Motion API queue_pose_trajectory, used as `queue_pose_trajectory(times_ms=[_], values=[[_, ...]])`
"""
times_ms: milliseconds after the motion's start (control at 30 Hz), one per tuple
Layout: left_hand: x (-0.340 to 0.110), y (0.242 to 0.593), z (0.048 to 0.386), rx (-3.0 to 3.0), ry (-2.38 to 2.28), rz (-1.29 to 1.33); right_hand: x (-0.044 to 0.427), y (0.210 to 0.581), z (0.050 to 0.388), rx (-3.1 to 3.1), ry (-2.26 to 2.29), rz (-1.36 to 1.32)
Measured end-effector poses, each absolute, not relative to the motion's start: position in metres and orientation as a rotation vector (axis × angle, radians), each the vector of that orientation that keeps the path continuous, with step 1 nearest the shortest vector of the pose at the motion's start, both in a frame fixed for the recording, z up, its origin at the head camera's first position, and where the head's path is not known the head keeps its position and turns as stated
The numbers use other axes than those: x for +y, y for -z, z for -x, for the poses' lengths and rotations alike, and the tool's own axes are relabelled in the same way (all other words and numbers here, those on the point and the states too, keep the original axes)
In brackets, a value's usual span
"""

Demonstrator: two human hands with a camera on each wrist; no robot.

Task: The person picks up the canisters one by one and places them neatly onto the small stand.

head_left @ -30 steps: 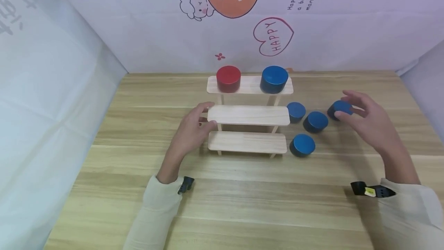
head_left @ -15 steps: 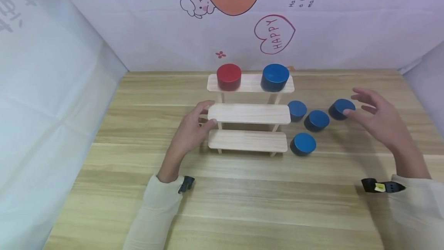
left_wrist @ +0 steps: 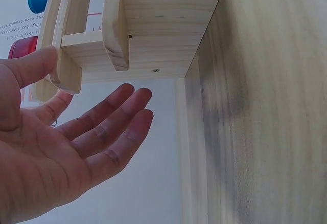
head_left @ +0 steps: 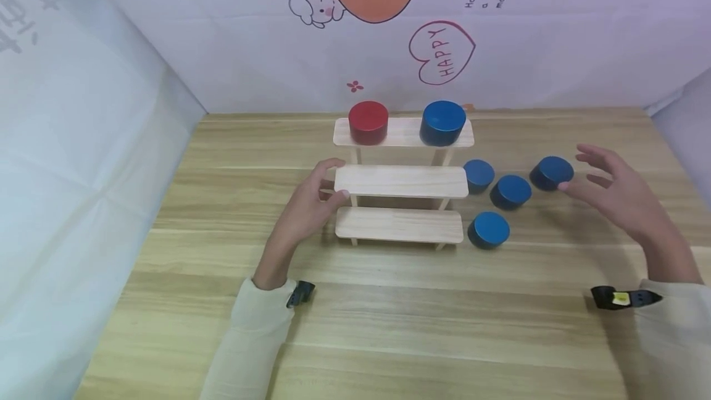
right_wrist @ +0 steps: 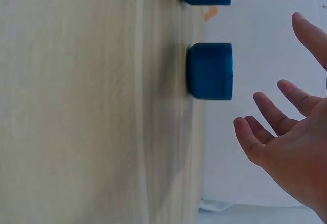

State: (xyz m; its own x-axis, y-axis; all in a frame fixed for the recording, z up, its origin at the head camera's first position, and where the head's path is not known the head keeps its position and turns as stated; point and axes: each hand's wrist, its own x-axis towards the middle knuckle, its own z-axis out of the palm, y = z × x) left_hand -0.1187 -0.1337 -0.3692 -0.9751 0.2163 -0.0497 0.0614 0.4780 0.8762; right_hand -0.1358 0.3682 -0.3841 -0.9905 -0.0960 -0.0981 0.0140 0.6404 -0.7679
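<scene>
Right fingers (head_left: 586, 192) spread and released, blue canister (head_left: 552, 173) just beside them, left fingers (head_left: 335, 200) pinching wooden shelf (head_left: 401, 181)

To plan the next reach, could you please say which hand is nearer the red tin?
Left. The left hand pinches the middle shelf, below and left of the red tin; the right hand is farther right, beside the rightmost blue tin.

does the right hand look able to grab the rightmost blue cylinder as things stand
Probably yes: the right hand is open beside the rightmost blue cylinder, and no other thing appears to stand between them.
</scene>
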Motion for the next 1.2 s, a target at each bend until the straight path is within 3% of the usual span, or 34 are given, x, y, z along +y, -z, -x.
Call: queue_pose_trajectory(times_ms=[1200], values=[[-0.136,0.370,0.119,2.554,-1.521,-0.254,0.389,0.398,0.159,2.627,1.234,0.137]])
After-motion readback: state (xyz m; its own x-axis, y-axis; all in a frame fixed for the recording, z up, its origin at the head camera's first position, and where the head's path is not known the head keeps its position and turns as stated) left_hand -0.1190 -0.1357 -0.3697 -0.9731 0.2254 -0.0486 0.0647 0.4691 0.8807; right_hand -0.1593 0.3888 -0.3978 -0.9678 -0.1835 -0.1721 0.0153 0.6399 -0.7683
